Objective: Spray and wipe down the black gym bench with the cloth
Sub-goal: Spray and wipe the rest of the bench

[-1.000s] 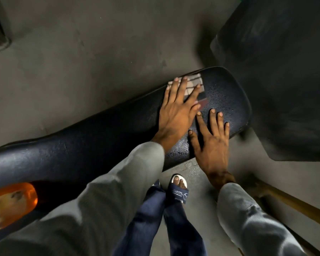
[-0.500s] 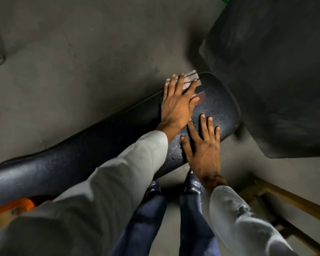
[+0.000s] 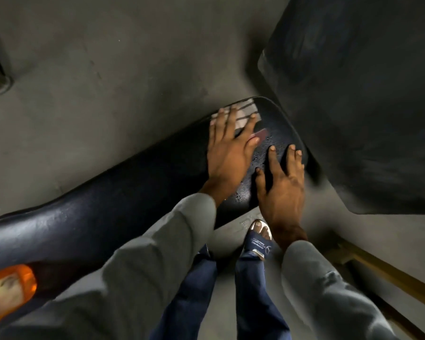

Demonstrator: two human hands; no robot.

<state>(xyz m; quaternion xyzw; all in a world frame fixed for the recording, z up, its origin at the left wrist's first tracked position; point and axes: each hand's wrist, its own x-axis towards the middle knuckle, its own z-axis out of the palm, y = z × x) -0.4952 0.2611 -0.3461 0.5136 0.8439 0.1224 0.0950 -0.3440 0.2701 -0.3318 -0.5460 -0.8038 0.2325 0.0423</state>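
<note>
Wiping the far end of the bench

The left hand [image 3: 227, 153] presses the limp cloth [image 3: 243, 114] flat with spread fingers; the right hand [image 3: 280, 190] rests open, empty, on the wet, likely slippery black gym bench [image 3: 108, 204].

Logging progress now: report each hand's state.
Left hand: open, flat, pressing the striped grey cloth onto the black padded gym bench.
Right hand: open, empty, flat on the bench.

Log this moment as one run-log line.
phase: wiping | left hand: flat on cloth | right hand: braced on bench end | droplets visible
</note>
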